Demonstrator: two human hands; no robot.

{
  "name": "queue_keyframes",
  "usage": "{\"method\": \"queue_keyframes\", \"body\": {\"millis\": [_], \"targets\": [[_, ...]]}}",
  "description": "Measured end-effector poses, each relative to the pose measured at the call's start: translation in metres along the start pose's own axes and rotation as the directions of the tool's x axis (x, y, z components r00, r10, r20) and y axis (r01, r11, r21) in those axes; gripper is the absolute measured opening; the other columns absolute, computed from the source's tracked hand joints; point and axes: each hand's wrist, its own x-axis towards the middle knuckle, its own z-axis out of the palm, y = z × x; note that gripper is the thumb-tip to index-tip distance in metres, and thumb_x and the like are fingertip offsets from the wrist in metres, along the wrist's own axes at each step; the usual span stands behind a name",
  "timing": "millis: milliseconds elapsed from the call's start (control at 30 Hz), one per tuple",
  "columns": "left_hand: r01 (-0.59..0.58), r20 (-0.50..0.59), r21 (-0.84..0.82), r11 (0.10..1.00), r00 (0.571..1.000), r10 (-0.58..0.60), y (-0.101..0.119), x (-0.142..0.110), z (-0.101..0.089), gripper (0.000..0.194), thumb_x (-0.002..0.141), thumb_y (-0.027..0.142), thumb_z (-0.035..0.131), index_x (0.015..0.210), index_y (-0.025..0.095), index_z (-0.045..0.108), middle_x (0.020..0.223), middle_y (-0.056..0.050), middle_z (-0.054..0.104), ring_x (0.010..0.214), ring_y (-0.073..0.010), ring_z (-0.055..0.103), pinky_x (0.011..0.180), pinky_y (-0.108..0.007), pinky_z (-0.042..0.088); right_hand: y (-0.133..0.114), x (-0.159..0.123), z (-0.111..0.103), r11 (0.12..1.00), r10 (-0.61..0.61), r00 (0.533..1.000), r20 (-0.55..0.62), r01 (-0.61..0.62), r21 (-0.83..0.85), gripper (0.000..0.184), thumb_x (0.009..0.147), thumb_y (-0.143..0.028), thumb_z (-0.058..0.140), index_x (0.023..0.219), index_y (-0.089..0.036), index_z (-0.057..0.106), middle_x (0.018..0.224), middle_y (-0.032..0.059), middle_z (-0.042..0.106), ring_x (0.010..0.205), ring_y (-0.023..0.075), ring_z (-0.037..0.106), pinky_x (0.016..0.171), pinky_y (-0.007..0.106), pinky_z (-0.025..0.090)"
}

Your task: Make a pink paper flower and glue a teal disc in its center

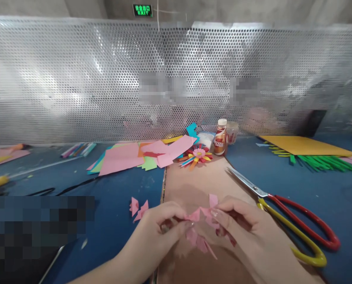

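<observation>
The left hand (164, 232) and right hand (247, 227), nearest, both pinch a cut pink paper piece (195, 215) between them, above brown cardboard (190, 181). They appear to be shaping it; the next move likely calls for a light, steady pinch. Farther: red-and-yellow-handled scissors (263, 193), layered paper flower (199, 154), white-capped bottle (220, 139).

- Left hand (165, 230), six o'clock: bare, slender-fingered
- Left forearm (122, 265), seven o'clock: bare
- Right hand (245, 225), five o'clock: bare, glossy thumbnail (214, 213)
</observation>
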Motion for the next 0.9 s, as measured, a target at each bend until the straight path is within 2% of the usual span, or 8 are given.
{"method": "queue_keyframes", "body": {"millis": [100, 200, 300, 400, 533, 667, 900], "targets": [[-0.005, 0.01, 0.009, 1.0, 1.0, 0.005, 0.002, -0.003, 0.0, 0.014, 0.075, 0.026, 0.055, 0.064, 0.019, 0.061, 0.067, 0.0, 0.06, 0.067, -0.0143, 0.054, 0.059, -0.021, 0.039, 0.004, -0.006, 0.001, 0.994, -0.047, 0.999, 0.002, 0.047, -0.103, 0.025, 0.082, -0.041, 0.051, 0.071, -0.02, 0.058, 0.062, -0.0004, 0.054, 0.057, 0.0101, 0.048, 0.052, 0.018, 0.038], [-0.008, 0.019, -0.017, 1.0, 1.0, 0.008, 0.002, -0.004, -0.001, 0.014, 0.075, 0.026, 0.055, 0.064, 0.019, 0.062, 0.068, -0.001, 0.061, 0.069, -0.0149, 0.055, 0.061, -0.022, 0.04, 0.001, -0.012, 0.002, 0.974, -0.085, 0.992, 0.089, 0.101, -0.2, 0.029, 0.085, -0.041, 0.044, 0.07, -0.019, 0.056, 0.063, 0.0008, 0.054, 0.057, 0.0111, 0.048, 0.053, 0.021, 0.038], [0.008, 0.016, -0.046, 0.999, 1.0, -0.008, 0.001, -0.005, -0.001, 0.013, 0.075, 0.025, 0.056, 0.066, 0.019, 0.063, 0.071, -0.001, 0.062, 0.071, -0.0154, 0.056, 0.063, -0.022, 0.04, -0.003, -0.013, 0.004, 0.966, -0.096, 0.988, 0.124, 0.123, -0.227, 0.029, 0.086, -0.039, 0.042, 0.069, -0.018, 0.053, 0.063, 0.0006, 0.055, 0.058, 0.0105, 0.049, 0.054, 0.021, 0.037], [0.017, 0.012, -0.108, 0.994, 1.0, -0.016, 0.0, -0.005, 0.0, 0.011, 0.074, 0.026, 0.058, 0.068, 0.019, 0.064, 0.072, -0.001, 0.062, 0.071, -0.0151, 0.056, 0.063, -0.023, 0.04, -0.001, -0.011, 0.004, 0.964, -0.08, 0.991, 0.107, 0.104, -0.245, 0.031, 0.086, -0.042, 0.042, 0.068, -0.019, 0.054, 0.062, 0.0006, 0.055, 0.055, 0.0105, 0.048, 0.052, 0.022, 0.037], [0.054, 0.064, -0.234, 0.971, 0.997, -0.04, -0.001, -0.007, 0.003, 0.012, 0.074, 0.026, 0.058, 0.067, 0.018, 0.065, 0.068, -0.001, 0.06, 0.069, -0.0147, 0.055, 0.066, -0.024, 0.041, 0.006, -0.008, 0.005, 0.98, -0.031, 0.998, 0.064, 0.042, -0.192, 0.036, 0.084, -0.048, 0.043, 0.066, -0.018, 0.054, 0.061, 0.002, 0.054, 0.055, 0.0114, 0.046, 0.049, 0.022, 0.035], [0.078, 0.085, -0.28, 0.957, 0.995, -0.056, -0.001, -0.008, 0.004, 0.01, 0.073, 0.024, 0.059, 0.067, 0.018, 0.065, 0.068, -0.001, 0.059, 0.068, -0.0147, 0.054, 0.066, -0.025, 0.041, 0.008, -0.008, 0.005, 0.99, -0.005, 0.999, 0.043, 0.011, -0.144, 0.036, 0.081, -0.049, 0.046, 0.066, -0.018, 0.055, 0.06, 0.0019, 0.051, 0.055, 0.0111, 0.044, 0.05, 0.022, 0.036], [0.074, 0.089, -0.293, 0.953, 0.995, -0.05, -0.001, -0.008, 0.006, 0.012, 0.072, 0.027, 0.06, 0.065, 0.018, 0.064, 0.066, -0.001, 0.057, 0.067, -0.0152, 0.055, 0.066, -0.026, 0.042, 0.004, -0.008, 0.009, 0.99, 0.088, 0.986, 0.143, -0.103, 0.099, 0.032, 0.082, -0.045, 0.048, 0.068, -0.017, 0.052, 0.062, 0.0021, 0.053, 0.057, 0.0108, 0.05, 0.051, 0.02, 0.039]]}}
